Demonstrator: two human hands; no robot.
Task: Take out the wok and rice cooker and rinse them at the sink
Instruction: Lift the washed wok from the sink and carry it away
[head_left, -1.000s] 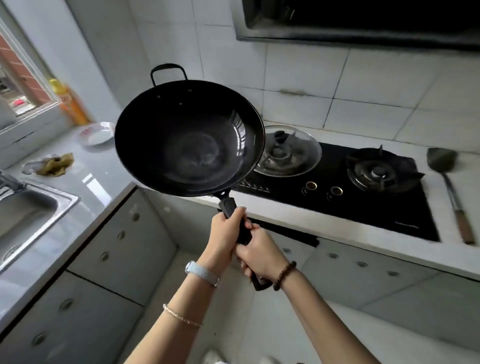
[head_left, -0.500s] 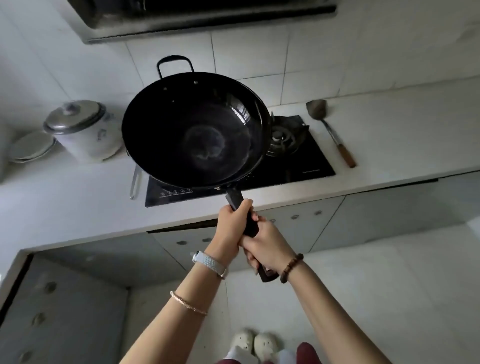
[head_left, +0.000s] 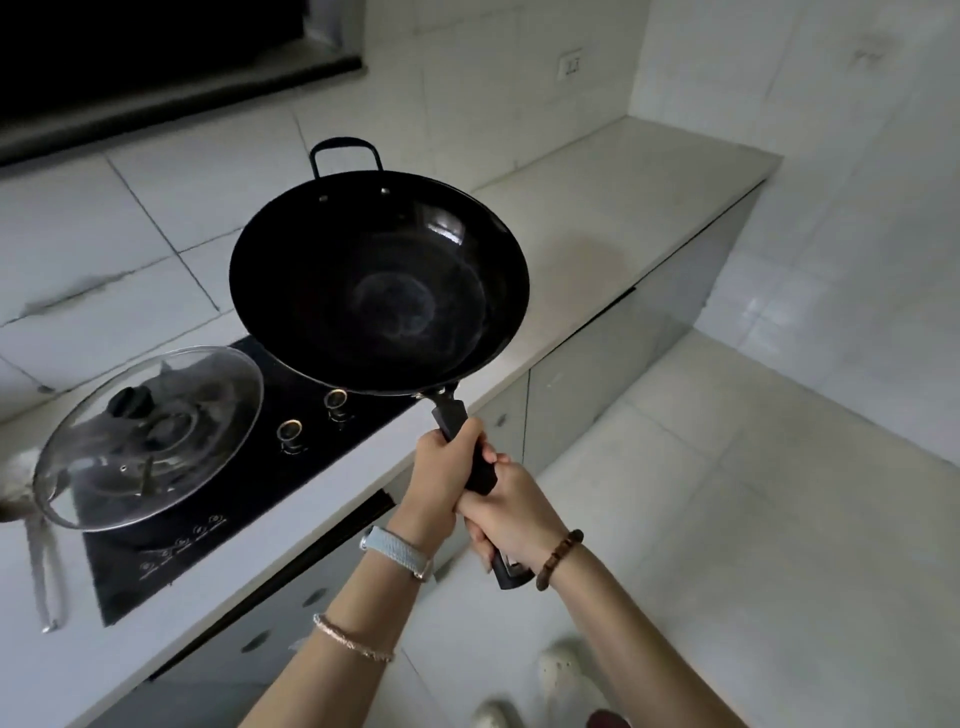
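Observation:
A black wok (head_left: 379, 283) with a loop handle at its far rim hangs in the air above the right end of the stove and the counter. Its long black handle (head_left: 470, 452) points back toward me. My left hand (head_left: 441, 478) grips that handle close to the bowl. My right hand (head_left: 511, 517) grips it further back, just behind the left. The wok's inside is bare and shiny. The rice cooker and the sink are out of view.
A glass lid (head_left: 150, 436) lies over the left burner of the black stove (head_left: 249, 499). A metal utensil (head_left: 44, 566) rests on the counter at far left. Pale counter (head_left: 623, 218) runs right to the tiled corner. Cabinets and tiled floor (head_left: 727, 519) lie below.
The view has swung to the right along the counter, so the rice cooker and spatula have left the frame. Both hands keep their grip on the wok handle.

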